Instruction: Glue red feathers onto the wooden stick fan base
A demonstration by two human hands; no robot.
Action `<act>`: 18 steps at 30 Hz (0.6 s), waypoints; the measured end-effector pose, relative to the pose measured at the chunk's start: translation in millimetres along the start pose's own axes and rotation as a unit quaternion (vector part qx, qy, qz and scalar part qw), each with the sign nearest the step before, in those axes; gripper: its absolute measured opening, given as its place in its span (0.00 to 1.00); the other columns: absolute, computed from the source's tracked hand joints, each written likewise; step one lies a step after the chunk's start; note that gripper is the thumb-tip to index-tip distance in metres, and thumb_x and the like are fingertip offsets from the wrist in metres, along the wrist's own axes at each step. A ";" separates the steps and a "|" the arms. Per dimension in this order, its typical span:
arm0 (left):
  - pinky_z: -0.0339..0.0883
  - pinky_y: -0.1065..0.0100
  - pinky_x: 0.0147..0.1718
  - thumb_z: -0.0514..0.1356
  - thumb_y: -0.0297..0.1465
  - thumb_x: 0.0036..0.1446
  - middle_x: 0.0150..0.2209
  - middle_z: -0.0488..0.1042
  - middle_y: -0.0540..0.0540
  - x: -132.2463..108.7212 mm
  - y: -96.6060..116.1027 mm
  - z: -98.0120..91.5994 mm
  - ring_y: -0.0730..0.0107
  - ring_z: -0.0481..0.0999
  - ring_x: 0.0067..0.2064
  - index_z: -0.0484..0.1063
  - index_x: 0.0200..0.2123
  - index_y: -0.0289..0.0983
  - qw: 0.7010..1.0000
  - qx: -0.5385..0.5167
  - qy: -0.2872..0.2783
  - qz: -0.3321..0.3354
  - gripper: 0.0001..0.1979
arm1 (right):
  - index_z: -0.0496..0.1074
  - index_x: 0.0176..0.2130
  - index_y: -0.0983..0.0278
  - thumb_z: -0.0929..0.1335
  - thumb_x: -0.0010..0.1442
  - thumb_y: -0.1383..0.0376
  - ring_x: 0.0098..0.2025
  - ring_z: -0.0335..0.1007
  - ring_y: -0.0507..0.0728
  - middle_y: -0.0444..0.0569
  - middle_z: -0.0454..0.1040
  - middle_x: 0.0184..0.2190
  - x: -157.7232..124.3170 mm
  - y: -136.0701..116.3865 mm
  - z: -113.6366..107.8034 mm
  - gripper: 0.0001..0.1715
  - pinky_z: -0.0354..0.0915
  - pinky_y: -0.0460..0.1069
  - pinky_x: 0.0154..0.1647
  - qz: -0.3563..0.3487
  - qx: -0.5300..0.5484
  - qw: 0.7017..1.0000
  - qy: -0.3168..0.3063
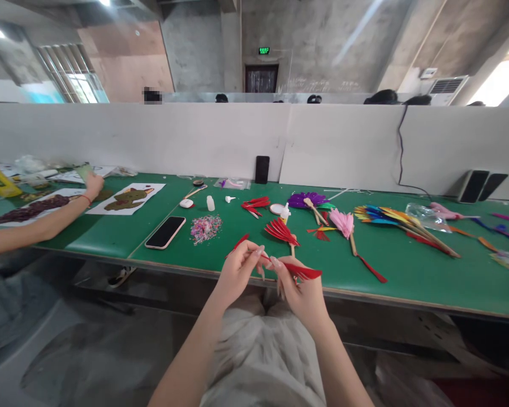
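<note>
Above the table's front edge my left hand (237, 270) is closed, thumb and fingers pinched. A red feather tip (241, 241) sticks out behind it on the left. Close beside it, my right hand (301, 288) is closed on a red feather (307, 272), whose broad end points right. The two sets of fingertips nearly meet, with a thin red strip between them. Just beyond the hands lies a fan of red feathers (280, 230) on a wooden stick (294, 242). More loose red feathers (255, 204) rest farther back.
Left of my hands are small colourful pieces (206, 229), a phone (165, 232) and a small white bottle (211, 203). Purple (301, 200), pink (342, 222) and multicoloured feather fans (390, 219) lie to the right. Another person's arm (63, 223) reaches in at left. A white partition (195, 141) stands behind.
</note>
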State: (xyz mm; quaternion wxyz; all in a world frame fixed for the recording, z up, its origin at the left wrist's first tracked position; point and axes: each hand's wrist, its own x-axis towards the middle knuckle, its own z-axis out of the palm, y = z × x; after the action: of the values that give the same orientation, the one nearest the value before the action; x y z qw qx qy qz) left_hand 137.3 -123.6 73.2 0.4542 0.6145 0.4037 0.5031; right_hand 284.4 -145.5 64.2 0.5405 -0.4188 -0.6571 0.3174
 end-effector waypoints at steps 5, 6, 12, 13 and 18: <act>0.59 0.72 0.24 0.52 0.43 0.61 0.24 0.73 0.50 1.6 -2.6 5.9 0.74 0.70 0.25 0.65 0.30 0.37 0.997 0.002 0.068 -0.021 0.16 | 0.76 0.35 0.63 0.63 0.64 0.62 0.19 0.68 0.52 0.46 0.75 0.21 2.1 1.8 8.0 0.14 0.63 0.46 0.23 -0.047 -0.065 0.997 0.015; 0.59 0.72 0.25 0.52 0.43 0.61 0.24 0.74 0.49 2.2 -3.9 7.1 0.74 0.70 0.24 0.65 0.29 0.37 0.996 0.003 0.084 -0.025 0.16 | 0.77 0.36 0.63 0.63 0.64 0.62 0.22 0.71 0.54 0.48 0.77 0.25 1.4 2.8 9.7 0.14 0.65 0.46 0.26 -0.059 -0.087 0.994 0.015; 0.60 0.72 0.24 0.52 0.42 0.62 0.34 0.80 0.41 13.3 -21.0 0.8 0.70 0.76 0.30 0.62 0.30 0.37 0.982 0.004 0.189 -0.005 0.15 | 0.77 0.34 0.63 0.63 0.63 0.64 0.21 0.70 0.53 0.48 0.77 0.24 -5.2 7.3 10.9 0.14 0.62 0.46 0.23 -0.111 -0.173 0.978 0.042; 0.60 0.72 0.24 0.52 0.42 0.61 0.34 0.80 0.41 15.9 -24.0 -3.4 0.70 0.77 0.30 0.62 0.30 0.37 0.978 -0.001 0.209 -0.002 0.15 | 0.77 0.33 0.63 0.63 0.63 0.64 0.19 0.68 0.52 0.47 0.76 0.21 -6.4 6.9 9.2 0.13 0.61 0.45 0.21 -0.107 -0.163 0.979 0.051; 0.64 0.72 0.22 0.57 0.42 0.56 0.27 0.79 0.44 34.5 -43.3 -39.1 0.73 0.73 0.20 0.67 0.30 0.35 0.964 0.087 0.250 -0.007 0.15 | 0.77 0.32 0.64 0.65 0.62 0.62 0.14 0.60 0.49 0.42 0.68 0.15 -12.4 3.5 -2.6 0.13 0.57 0.44 0.16 -0.042 -0.068 0.994 0.079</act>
State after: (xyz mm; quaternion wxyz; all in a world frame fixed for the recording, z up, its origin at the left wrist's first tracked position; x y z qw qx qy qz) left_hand 102.9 -73.5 43.3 0.2874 0.5037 0.5503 0.6007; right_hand 288.5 -155.1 56.2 0.5738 -0.4501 -0.6496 0.2149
